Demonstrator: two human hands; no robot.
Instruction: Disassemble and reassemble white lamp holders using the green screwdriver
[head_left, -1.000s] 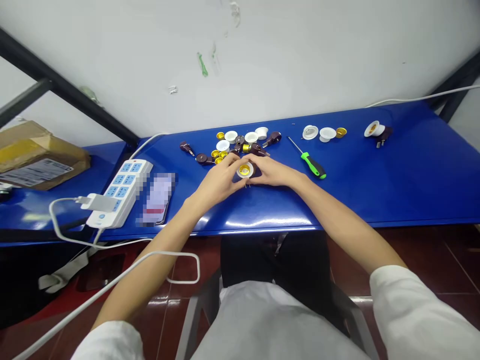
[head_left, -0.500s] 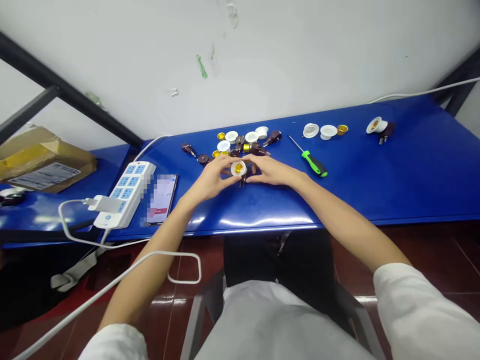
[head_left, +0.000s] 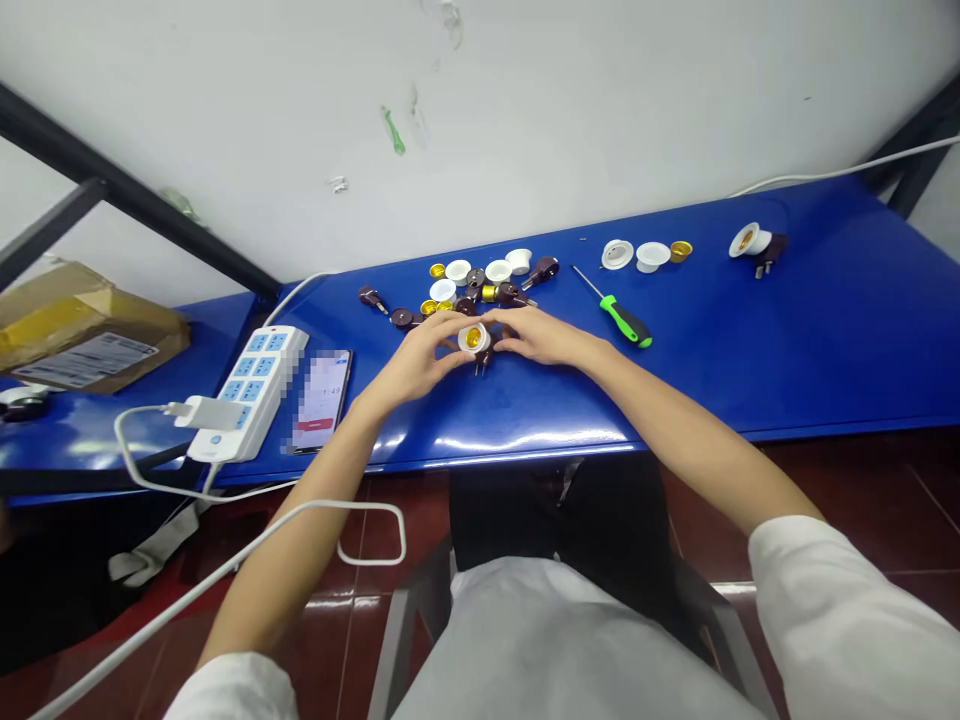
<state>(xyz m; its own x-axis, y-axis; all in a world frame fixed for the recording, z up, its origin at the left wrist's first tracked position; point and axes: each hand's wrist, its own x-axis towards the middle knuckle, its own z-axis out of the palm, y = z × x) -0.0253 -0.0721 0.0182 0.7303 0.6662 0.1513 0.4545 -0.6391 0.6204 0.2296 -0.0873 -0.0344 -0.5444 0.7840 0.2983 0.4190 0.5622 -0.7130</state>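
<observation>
Between my two hands is a plug-in lamp holder (head_left: 474, 338), its white flared cup with a gold threaded liner facing me and the dark brown plug body to the right, prongs pointing down. My left hand (head_left: 421, 358) curls around the white cup side, fingers over the top and thumb below. My right hand (head_left: 538, 336) grips the brown plug side with thumb and fingers. Just behind my hands lie loose parts: white cups (head_left: 458, 272), gold threaded liners (head_left: 437, 271) and brown plug bodies (head_left: 544, 271).
To the right are a green-black screwdriver (head_left: 624, 322), white cups (head_left: 652, 256), a gold liner (head_left: 680, 251) and an assembled lamp holder (head_left: 759, 244). On the left are a phone (head_left: 322, 400), a power strip (head_left: 251, 390) with a white cable, and a cardboard box (head_left: 90, 335). A wall closes off the back.
The view has shifted slightly. Both hands keep hold of the lamp holder in nearly the same pose, with the right fingers a little closer around the brown plug.
</observation>
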